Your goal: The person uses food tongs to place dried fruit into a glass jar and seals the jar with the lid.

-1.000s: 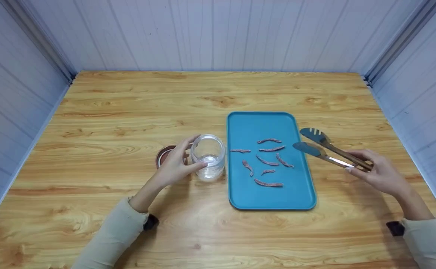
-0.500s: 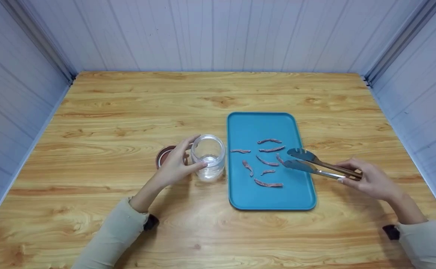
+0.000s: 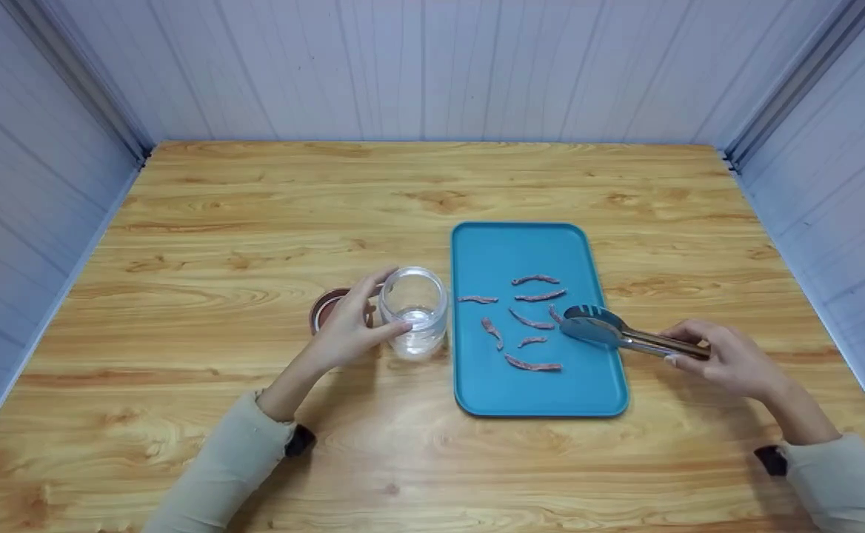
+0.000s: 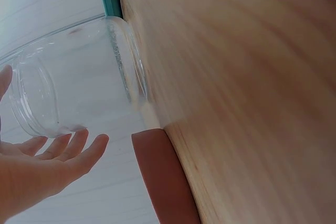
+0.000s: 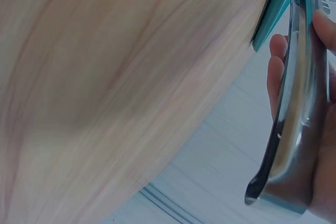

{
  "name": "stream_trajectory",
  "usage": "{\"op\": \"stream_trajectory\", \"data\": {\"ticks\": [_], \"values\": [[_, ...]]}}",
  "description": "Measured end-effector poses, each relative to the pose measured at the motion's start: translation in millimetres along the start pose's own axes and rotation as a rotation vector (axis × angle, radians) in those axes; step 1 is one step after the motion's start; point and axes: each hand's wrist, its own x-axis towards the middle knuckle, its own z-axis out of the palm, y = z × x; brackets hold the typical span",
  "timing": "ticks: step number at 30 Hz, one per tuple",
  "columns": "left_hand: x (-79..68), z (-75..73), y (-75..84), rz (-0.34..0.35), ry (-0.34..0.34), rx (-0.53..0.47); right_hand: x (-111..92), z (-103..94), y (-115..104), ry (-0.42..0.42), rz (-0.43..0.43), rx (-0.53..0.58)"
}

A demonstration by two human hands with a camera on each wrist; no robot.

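Observation:
My left hand (image 3: 356, 322) grips a clear glass jar (image 3: 419, 346) standing upright on the table, thumb on the near side and fingers round its back left near the mouth. No contents show inside the jar (image 4: 84, 82). In my right hand (image 3: 732, 359) is a pair of metal tongs (image 3: 629, 338), held by the handles. Its two heads lie close together over the right part of a blue tray (image 3: 536, 396). They overlap the lower end of one thin reddish-brown strip (image 3: 555, 314), which looks like dried meat. Several similar strips (image 3: 534, 366) lie spread over the tray.
Left of the jar, partly behind my left hand, lies a reddish-brown lid (image 3: 323, 307), also seen as a thick disc (image 4: 165, 177) in the left wrist view. Pale panel walls (image 3: 432, 70) enclose the wooden table (image 3: 255, 200) at the back and sides.
My right hand has moved left and slightly toward me, bringing the tongs from the tray's right edge over the tray. The tongs' heads have come together. The left hand and jar stay put.

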Motion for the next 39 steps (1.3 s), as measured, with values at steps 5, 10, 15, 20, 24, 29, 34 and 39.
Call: {"op": "stream_trajectory", "data": {"ticks": [5, 10, 15, 20, 24, 29, 34, 39], "values": [[0.3, 0.0, -0.9, 0.007, 0.005, 0.009, 1, -0.2, -3, -0.001, 0.000, -0.008], [0.2, 0.1, -0.1, -0.007, 0.003, 0.012, 2, 1.0, -4, 0.005, -0.012, -0.024], [0.1, 0.0, 0.7, -0.014, 0.002, 0.006, 2, 2.4, -3, 0.005, -0.013, -0.021], [-0.1, 0.0, 1.0, -0.015, 0.000, -0.006, 2, 2.8, -2, 0.010, -0.006, -0.009], [0.3, 0.2, 0.6, -0.013, 0.001, -0.001, 1, 1.0, -2, 0.023, 0.000, -0.007], [0.2, 0.3, 1.3, -0.003, 0.005, 0.019, 3, -3.7, -4, 0.022, 0.012, 0.032], [-4.2, -2.6, 22.9, 0.014, 0.000, 0.020, 6, -10.0, -9, 0.006, 0.034, 0.085], [-4.4, -2.9, 25.2, -0.006, -0.007, 0.017, 10, -17.2, -16, 0.017, 0.008, 0.124]]}}
